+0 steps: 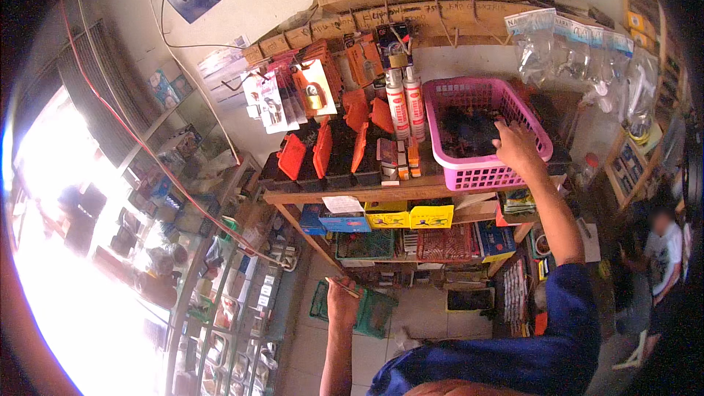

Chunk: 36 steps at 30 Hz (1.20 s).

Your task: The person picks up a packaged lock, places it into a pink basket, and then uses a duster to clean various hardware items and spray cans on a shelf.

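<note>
My right hand [516,146] reaches over the near right rim of a pink plastic basket [478,162]. Its fingers are apart, and nothing shows between them. Inside the basket lie small dark items [467,126], too blurred to name. Lower down, in front of the wooden shelf, my left hand [343,305] is closed around a thin light-coloured stick [344,287] that looks like a pencil. Left of the basket stand two sealant tubes [406,104], with several small boxes [403,159] before them.
Black bins with raised orange lids [292,157] share the top of the wooden shelf [308,196]. Carded padlocks [313,93] hang behind. A glass display case [220,286] runs along the left. Green baskets [377,311] rest on the tiled floor. Another person [663,253] is at far right.
</note>
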Tool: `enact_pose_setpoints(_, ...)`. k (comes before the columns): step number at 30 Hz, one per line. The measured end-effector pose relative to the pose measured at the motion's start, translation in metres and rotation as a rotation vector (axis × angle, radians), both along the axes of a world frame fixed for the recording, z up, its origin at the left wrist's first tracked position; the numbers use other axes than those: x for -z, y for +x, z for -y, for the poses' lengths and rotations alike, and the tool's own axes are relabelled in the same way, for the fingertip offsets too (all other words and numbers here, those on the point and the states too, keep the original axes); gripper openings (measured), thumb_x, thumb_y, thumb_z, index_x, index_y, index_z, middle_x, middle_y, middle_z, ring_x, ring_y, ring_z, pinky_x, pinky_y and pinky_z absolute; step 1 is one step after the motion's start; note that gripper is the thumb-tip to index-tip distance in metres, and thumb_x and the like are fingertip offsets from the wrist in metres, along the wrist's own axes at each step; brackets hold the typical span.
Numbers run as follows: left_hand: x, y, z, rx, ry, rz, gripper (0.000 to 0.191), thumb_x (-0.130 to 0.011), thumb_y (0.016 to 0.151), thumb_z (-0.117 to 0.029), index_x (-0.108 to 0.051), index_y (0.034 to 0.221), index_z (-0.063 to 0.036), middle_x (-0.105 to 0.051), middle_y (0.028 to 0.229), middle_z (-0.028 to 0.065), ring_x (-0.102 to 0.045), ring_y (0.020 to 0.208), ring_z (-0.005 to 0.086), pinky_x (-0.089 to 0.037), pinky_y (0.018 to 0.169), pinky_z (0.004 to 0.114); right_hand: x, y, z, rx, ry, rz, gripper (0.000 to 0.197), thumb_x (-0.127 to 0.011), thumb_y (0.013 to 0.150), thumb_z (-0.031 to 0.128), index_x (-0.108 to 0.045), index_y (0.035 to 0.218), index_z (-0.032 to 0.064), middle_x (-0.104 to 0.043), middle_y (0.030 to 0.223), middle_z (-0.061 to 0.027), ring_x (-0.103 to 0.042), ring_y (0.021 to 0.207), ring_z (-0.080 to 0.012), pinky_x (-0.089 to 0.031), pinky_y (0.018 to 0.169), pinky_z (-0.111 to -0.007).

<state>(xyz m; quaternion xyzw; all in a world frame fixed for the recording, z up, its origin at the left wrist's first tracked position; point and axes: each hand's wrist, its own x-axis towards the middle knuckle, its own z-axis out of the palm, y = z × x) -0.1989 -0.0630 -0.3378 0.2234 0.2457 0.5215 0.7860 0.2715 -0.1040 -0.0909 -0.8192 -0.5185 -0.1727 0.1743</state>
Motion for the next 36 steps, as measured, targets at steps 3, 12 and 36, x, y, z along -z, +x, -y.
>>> enact_pose_setpoints(3, 0.004, 0.005, -0.002, 0.076, 0.123, 0.034, 0.022, -0.047, 0.1, -0.038, -0.046, 0.107, -0.0167, -0.047, 0.1, -0.0009, -0.048, 0.091, 0.018, -0.042, 0.079, 0.04, -0.013, -0.047, 0.008, -0.137, 0.203, 0.054, 0.043, -0.064, 0.087, 0.027, -0.057, 0.122, 0.0034, -0.059, 0.106, -0.0179, -0.056, 0.103, -0.0355, -0.043, 0.09, -0.046)
enact_pose_setpoints(12, -0.099, 0.111, -0.013, 0.218, 0.267, -0.093, 0.009, -0.046, 0.101, -0.016, -0.044, 0.11, -0.0139, -0.05, 0.104, 0.001, -0.052, 0.097, 0.0155, -0.046, 0.081, 0.033, 0.061, -0.176, 0.035, -0.923, -0.022, -0.297, 0.036, -0.068, 0.086, 0.035, -0.066, 0.102, 0.0029, -0.065, 0.088, -0.0155, -0.066, 0.082, -0.0298, -0.052, 0.072, -0.041)
enact_pose_setpoints(36, -0.354, 0.207, -0.061, -0.167, 1.331, -0.308, 0.021, -0.049, 0.101, -0.023, -0.053, 0.1, -0.0023, -0.054, 0.071, -0.0028, -0.044, 0.061, 0.0002, -0.033, 0.05, 0.02, -0.105, -0.149, -0.028, -0.946, 0.63, -1.041, 0.026, -0.052, 0.099, 0.034, -0.06, 0.104, 0.0096, -0.05, 0.068, 0.0067, -0.046, 0.056, -0.0023, -0.037, 0.048, -0.02)
